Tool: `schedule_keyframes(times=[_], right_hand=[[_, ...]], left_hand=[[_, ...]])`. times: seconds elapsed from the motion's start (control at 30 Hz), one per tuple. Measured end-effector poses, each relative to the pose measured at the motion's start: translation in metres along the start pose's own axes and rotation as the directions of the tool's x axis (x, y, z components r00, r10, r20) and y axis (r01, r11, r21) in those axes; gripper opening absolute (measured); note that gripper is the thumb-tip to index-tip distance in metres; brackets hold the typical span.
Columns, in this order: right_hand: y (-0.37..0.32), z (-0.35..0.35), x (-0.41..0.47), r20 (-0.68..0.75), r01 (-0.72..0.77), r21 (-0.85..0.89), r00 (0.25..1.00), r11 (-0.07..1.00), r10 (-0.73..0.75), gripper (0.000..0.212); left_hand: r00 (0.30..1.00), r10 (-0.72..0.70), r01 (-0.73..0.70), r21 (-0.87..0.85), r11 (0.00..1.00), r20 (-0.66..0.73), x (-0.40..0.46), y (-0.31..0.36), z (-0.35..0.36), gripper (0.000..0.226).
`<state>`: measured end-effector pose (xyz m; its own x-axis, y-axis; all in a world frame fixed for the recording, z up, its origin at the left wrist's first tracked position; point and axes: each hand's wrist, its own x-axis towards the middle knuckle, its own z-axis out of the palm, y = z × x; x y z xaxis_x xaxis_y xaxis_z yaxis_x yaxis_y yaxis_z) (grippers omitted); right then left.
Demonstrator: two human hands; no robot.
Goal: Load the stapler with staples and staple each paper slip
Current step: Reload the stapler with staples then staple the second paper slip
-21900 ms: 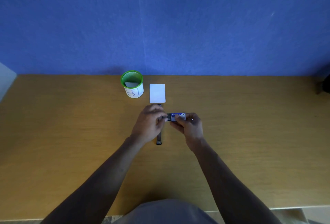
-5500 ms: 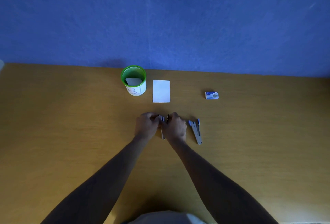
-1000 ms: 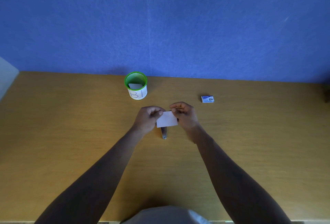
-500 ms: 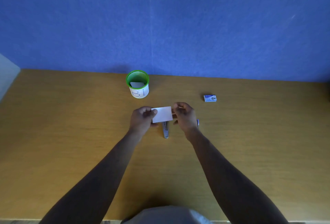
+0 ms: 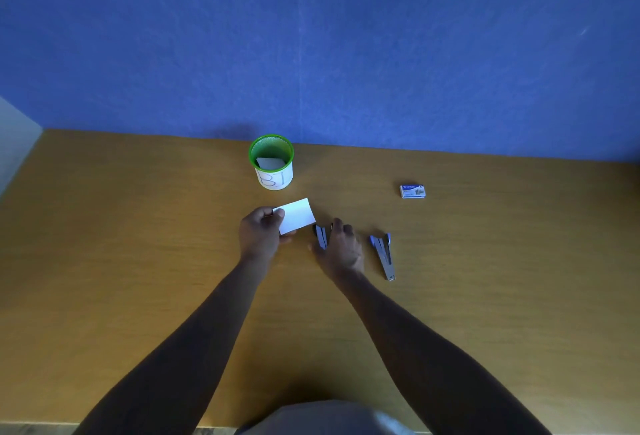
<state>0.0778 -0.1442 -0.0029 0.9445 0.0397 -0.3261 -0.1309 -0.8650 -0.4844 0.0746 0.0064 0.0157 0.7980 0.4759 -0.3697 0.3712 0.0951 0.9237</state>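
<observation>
Head view: left hand pinching white paper slip at frame centre; right hand curled around stapler on table. Best slid squarely between the jaws, then pressed firmly.

Wooden table: green cup, staple box, seemingly two staplers.

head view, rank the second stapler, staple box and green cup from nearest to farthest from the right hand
From the right hand:
1. Second stapler, just to its right on the table.
2. Green cup, farther back on the left.
3. Staple box, back right, slightly farther than the cup.
</observation>
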Motion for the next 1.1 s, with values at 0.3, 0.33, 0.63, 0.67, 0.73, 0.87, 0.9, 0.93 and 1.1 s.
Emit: schedule_keyframes(times=[0.3, 0.33, 0.63, 0.67, 0.73, 0.87, 0.9, 0.93, 1.1], right_hand=[[0.015, -0.015, 0.003, -0.016, -0.148, 0.351, 0.986, 0.924, 0.164, 0.039], [0.017, -0.016, 0.0, 0.005, -0.165, 0.45, 0.983, 0.878, 0.182, 0.031], [0.015, -0.035, -0.018, 0.308, -0.264, 0.905, 0.948, 0.333, -0.084, 0.011], [0.014, -0.036, -0.02, 0.306, -0.258, 0.905, 0.947, 0.339, -0.095, 0.01], [0.012, -0.036, -0.022, 0.297, -0.245, 0.902, 0.95, 0.355, -0.099, 0.011], [0.011, -0.036, -0.023, 0.307, -0.254, 0.91, 0.944, 0.327, -0.124, 0.013], [0.011, -0.036, -0.024, 0.315, -0.261, 0.913, 0.94, 0.315, -0.135, 0.013], [0.011, -0.036, -0.024, 0.321, -0.266, 0.914, 0.936, 0.307, -0.143, 0.013], [0.008, -0.034, -0.026, 0.329, -0.285, 0.927, 0.931, 0.245, -0.16, 0.019]], left_hand=[[0.999, 0.021, -0.019, -0.057, 0.998, 0.028, -0.001, 0.001, 0.006, 0.008], [0.999, 0.028, -0.026, -0.056, 0.998, 0.031, -0.002, 0.001, 0.007, 0.009], [0.996, 0.086, -0.086, 0.012, 0.996, 0.023, -0.004, 0.0, 0.011, 0.007], [0.996, 0.09, -0.09, 0.011, 0.996, 0.025, -0.004, 0.0, 0.012, 0.007], [0.993, 0.109, -0.109, 0.016, 0.994, 0.039, -0.006, 0.0, 0.013, 0.008], [0.984, 0.16, -0.167, 0.1, 0.981, 0.074, -0.009, 0.001, 0.013, 0.009], [0.984, 0.158, -0.166, 0.096, 0.981, 0.081, -0.011, 0.001, 0.014, 0.01], [0.985, 0.151, -0.158, 0.084, 0.984, 0.088, -0.012, 0.001, 0.014, 0.01], [0.986, 0.065, -0.07, 0.026, 0.997, 0.153, -0.019, 0.003, 0.019, 0.012]])
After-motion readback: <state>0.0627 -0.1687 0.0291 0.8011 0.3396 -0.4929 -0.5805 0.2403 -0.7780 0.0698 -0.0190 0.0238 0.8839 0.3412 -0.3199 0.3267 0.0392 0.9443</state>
